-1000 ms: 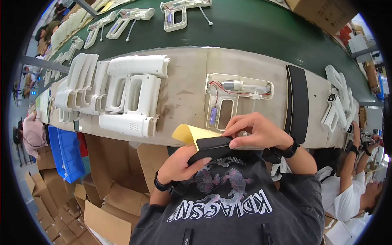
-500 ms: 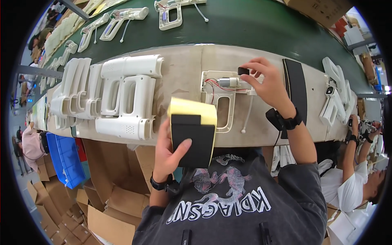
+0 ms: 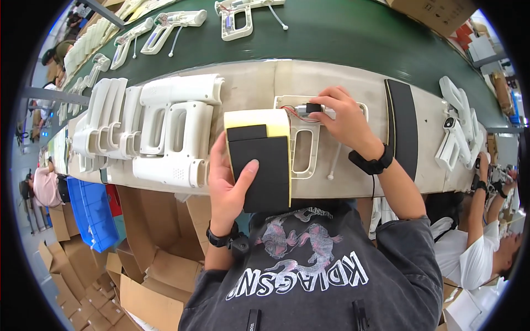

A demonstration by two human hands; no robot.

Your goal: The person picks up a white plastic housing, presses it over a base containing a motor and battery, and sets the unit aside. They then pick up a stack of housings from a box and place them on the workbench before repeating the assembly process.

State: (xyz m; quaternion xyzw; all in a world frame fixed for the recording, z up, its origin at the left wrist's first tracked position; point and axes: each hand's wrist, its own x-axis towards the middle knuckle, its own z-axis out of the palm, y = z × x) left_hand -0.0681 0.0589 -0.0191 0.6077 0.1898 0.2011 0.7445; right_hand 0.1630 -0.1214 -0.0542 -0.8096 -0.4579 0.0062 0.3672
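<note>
"While my right hand (image 3: 341,120) pinches the small black piece (image 3: 313,107) between thumb and fingertips at the motor (image 3: 301,110), I could seat it crooked."

"What would cause that?"

"My grip covers the spot. Also, the white housing (image 3: 316,146), near the front edge of the tabletop (image 3: 243,85), might shift if I bump it with the black sheet (image 3: 269,163) clamped in my left hand (image 3: 227,190)."

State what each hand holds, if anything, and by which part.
The left hand holds the yellow-backed black sheet by its left edge; the right hand pinches a small black block by its near and far edges.
</note>
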